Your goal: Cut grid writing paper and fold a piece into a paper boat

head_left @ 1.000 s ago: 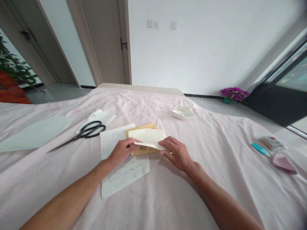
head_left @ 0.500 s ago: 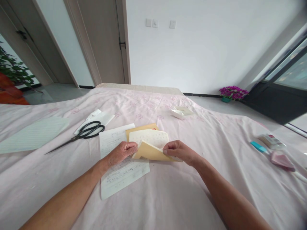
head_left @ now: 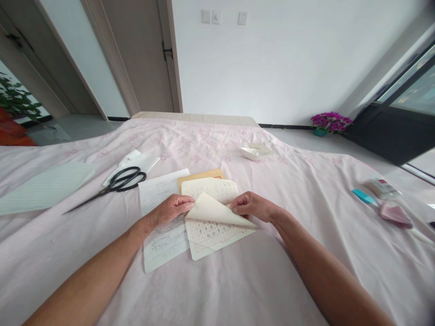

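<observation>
A thin notebook (head_left: 217,235) lies on the bed, with a red-gridded, written page facing up. One cream page (head_left: 214,210) is lifted and folded diagonally across it. My left hand (head_left: 175,208) pinches this page's left corner between thumb and fingers. On the right, my right hand (head_left: 254,207) grips the page's upper edge, its fingertips partly hidden. Behind the lifted page shows another cream leaf (head_left: 210,184), and behind that a yellow-brown cover (head_left: 200,174) with a red mark. Under my left hand and the notebook lies a handwritten sheet (head_left: 159,181).
Black-handled scissors (head_left: 125,179) rest at left by folded white paper (head_left: 141,161) and a lined sheet (head_left: 50,188). A folded paper boat (head_left: 256,151) sits farther back. At right are a turquoise-and-pink item (head_left: 394,215) and a clear packet (head_left: 382,188). Pink bedding (head_left: 238,290) lies wrinkled underneath.
The yellow cover flap that was raised between my hands no longer shows there. A cream page is now lifted instead, and the gridded page beneath is exposed. My view has tilted slightly down.
</observation>
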The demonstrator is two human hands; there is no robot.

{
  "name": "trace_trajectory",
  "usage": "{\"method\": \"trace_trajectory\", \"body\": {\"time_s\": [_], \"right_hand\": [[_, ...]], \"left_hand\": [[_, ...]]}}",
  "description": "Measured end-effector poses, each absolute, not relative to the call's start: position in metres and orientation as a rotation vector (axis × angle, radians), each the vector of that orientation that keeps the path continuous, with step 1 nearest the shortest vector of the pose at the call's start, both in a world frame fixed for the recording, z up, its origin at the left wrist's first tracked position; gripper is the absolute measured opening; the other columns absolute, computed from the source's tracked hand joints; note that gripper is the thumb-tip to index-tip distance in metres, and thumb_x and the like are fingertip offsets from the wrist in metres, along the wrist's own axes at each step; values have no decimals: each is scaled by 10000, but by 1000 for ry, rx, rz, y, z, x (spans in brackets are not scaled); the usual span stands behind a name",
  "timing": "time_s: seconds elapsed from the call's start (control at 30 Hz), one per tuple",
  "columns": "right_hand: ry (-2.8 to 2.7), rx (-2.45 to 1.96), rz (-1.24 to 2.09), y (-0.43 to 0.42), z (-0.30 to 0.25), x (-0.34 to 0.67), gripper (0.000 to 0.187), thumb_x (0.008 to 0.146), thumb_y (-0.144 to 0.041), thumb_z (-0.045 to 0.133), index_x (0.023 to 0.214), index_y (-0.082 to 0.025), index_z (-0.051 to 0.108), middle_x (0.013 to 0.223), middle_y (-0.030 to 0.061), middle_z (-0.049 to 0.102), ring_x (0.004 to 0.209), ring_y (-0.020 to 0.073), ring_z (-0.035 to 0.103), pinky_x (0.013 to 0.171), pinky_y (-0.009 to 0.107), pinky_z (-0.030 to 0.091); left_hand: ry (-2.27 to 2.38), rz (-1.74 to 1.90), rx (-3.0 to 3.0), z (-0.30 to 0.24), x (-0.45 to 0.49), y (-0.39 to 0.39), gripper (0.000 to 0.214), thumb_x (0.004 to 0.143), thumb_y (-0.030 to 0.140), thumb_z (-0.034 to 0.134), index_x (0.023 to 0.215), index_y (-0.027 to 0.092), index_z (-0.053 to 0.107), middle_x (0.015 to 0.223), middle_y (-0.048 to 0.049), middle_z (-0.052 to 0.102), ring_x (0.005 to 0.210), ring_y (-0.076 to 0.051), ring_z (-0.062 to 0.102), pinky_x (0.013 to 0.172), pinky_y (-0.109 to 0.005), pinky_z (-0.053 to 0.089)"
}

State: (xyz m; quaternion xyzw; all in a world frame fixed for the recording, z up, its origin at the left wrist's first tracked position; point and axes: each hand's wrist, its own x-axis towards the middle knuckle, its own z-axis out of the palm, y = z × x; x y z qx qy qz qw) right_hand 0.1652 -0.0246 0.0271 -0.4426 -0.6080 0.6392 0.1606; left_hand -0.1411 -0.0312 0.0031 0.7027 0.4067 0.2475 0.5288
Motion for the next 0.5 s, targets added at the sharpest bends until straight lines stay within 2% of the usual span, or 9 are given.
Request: {"method": "trace_trajectory", "body": {"time_s": [0.1, 0.23, 0.4, 0.5], "right_hand": [[-1749, -1265, 1849, -24, 27, 166, 224, 688, -303, 686, 830, -152, 771, 665, -9, 676, 528, 85, 518, 486, 197, 395], [-1771, -1266, 1857, -23, 27, 166, 220, 684, -286, 672, 828, -155, 775, 660, -11, 683, 514, 83, 521, 474, 195, 401], [-1755, -1248, 1866, -23, 26, 167, 219, 692, -275, 676, 850, -156, 771, 690, -11, 691, 536, 80, 534, 490, 191, 408], [-1768, -1215, 1919, -22, 26, 169, 188, 696, -264, 684, 825, -148, 758, 661, -18, 676, 533, 75, 537, 502, 184, 414]], "left_hand": [[964, 590, 1682, 7, -140, -32, 355, 847, 435, 518, 861, 139, 715, 720, -6, 608, 663, -149, 505, 629, -235, 391], [928, 611, 1669, 12, -138, -33, 326, 833, 389, 543, 892, 142, 747, 802, -27, 688, 724, -175, 577, 676, -250, 433], [956, 633, 1633, 9, -139, -32, 287, 833, 375, 562, 864, 159, 748, 796, -18, 705, 708, -165, 604, 688, -251, 451], [967, 727, 1625, 6, -140, -33, 251, 823, 325, 569, 912, 165, 741, 865, -34, 728, 789, -179, 641, 748, -264, 470]]}}
